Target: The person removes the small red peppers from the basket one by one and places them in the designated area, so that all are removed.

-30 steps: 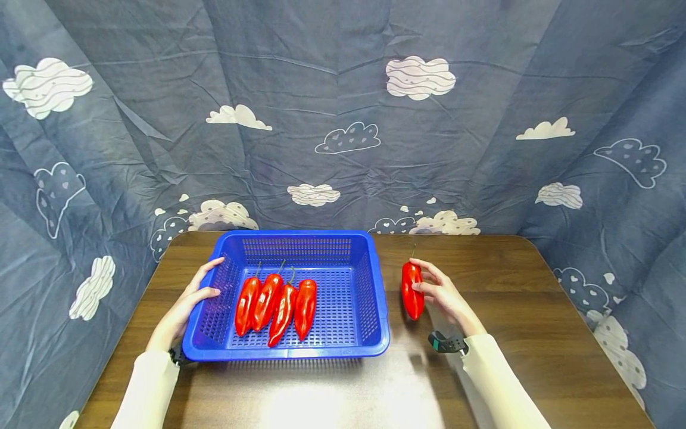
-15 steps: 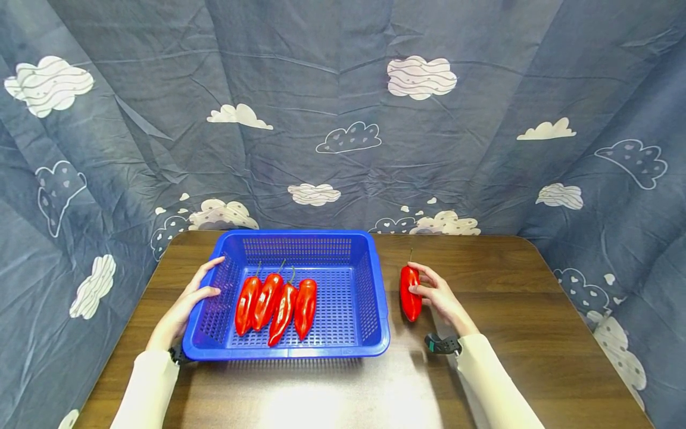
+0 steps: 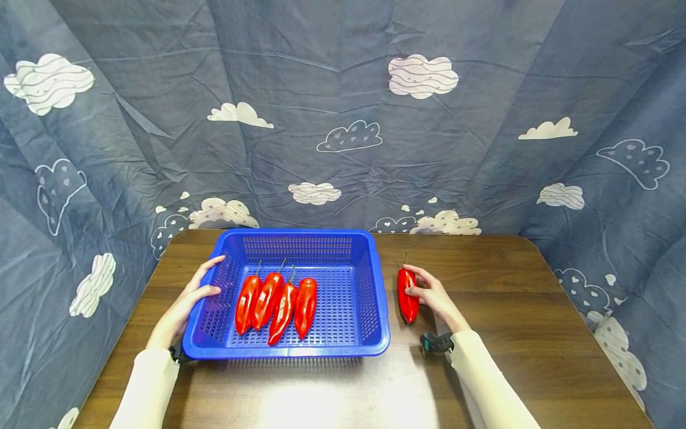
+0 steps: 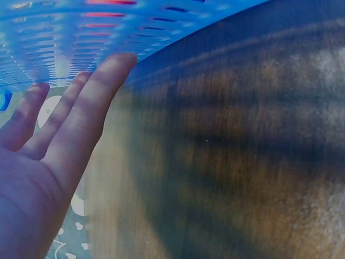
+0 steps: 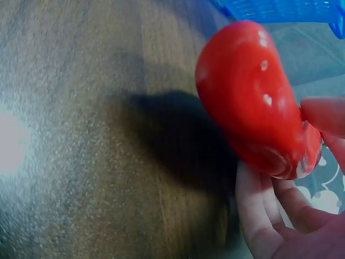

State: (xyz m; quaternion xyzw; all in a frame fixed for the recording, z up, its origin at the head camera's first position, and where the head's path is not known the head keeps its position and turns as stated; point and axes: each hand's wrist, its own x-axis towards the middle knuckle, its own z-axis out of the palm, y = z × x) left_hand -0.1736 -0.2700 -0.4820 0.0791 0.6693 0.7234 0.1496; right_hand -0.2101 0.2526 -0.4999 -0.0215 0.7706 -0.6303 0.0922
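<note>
My right hand (image 3: pixel 436 301) holds a long red pepper (image 3: pixel 407 301), thumb on one side and fingers behind it, to the right of the blue basket (image 3: pixel 289 353). Its thin stem points away from me. In the right wrist view the glossy pepper (image 5: pixel 242 81) hangs over the table, a dark shadow beneath it. My left hand (image 3: pixel 182 310) grips the basket's left side, two digits over the rim. From the left wrist, several fingers (image 4: pixel 86 110) lie against the outside of the slotted wall. Several more red peppers (image 3: pixel 268 301) lie side by side in the basket's left half.
Under everything is a brown wooden table (image 3: pixel 482 262) with bright glare near its front. A dark blue curtain (image 3: pixel 343 89) with cloud prints hangs behind the table and along both sides. A black band (image 3: pixel 436 342) is on the right wrist.
My right hand has shifted slightly left and toward me with the pepper, nearer to the basket. The left hand and the basket hold their place.
</note>
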